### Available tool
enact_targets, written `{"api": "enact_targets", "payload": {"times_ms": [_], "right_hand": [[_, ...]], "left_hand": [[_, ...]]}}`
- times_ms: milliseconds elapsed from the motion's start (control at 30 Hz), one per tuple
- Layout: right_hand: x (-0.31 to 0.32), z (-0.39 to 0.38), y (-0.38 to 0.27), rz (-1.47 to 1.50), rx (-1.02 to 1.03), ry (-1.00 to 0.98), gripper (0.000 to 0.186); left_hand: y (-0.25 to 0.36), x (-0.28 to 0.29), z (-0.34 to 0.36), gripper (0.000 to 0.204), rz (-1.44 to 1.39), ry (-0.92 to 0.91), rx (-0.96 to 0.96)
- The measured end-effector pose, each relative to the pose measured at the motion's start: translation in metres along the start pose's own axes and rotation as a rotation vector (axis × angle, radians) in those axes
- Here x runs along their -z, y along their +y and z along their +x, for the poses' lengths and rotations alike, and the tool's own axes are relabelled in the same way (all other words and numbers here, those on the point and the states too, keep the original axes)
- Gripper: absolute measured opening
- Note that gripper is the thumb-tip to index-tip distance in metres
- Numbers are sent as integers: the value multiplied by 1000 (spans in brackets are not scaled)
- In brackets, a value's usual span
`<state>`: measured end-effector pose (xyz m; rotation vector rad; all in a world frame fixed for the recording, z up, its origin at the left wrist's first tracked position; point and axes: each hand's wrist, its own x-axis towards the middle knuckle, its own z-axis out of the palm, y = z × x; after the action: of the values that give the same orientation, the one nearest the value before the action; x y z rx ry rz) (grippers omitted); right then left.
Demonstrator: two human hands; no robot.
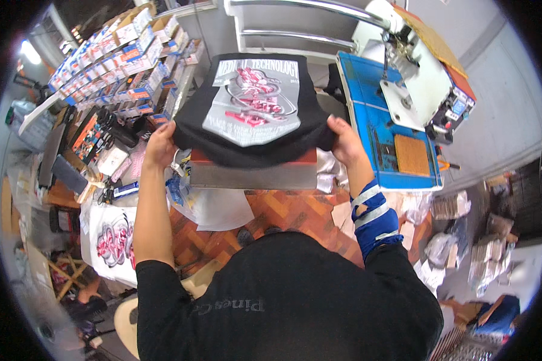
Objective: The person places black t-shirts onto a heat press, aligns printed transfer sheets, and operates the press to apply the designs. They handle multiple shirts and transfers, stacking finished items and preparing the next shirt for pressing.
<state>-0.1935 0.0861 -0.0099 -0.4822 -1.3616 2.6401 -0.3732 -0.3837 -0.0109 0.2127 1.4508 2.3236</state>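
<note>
A black T-shirt (193, 123) with a large grey, white and red print is stretched before me over a flat-topped metal box (253, 175) with a reddish top edge. My left hand (161, 143) pinches the near left edge of the shirt, thumb on top. At the opposite side my right hand (345, 139) is closed on the near right edge. The cloth sags between them, its near hem slightly blurred. A blue and white striped band (376, 216) wraps my right forearm.
At right a white sewing machine (427, 78) stands on a blue table (373, 138) bearing a brown square (411, 154). Stacked small boxes (126, 66) fill the left back. A white printed sheet (105, 243) lies lower left. Plastic bags (442, 249) and bundles sit on the right floor.
</note>
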Motion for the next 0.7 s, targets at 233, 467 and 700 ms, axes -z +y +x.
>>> {"api": "enact_targets", "payload": {"times_ms": [233, 467, 700], "right_hand": [[-90, 23, -166, 350, 558, -691, 24], [-227, 54, -113, -276, 385, -635, 28], [-478, -125, 50, -546, 155, -1304, 32]], "left_hand": [[49, -81, -103, 33, -435, -4, -464], [42, -135, -365, 26, -471, 306, -851], [-19, -241, -687, 37, -77, 830, -1320]]}}
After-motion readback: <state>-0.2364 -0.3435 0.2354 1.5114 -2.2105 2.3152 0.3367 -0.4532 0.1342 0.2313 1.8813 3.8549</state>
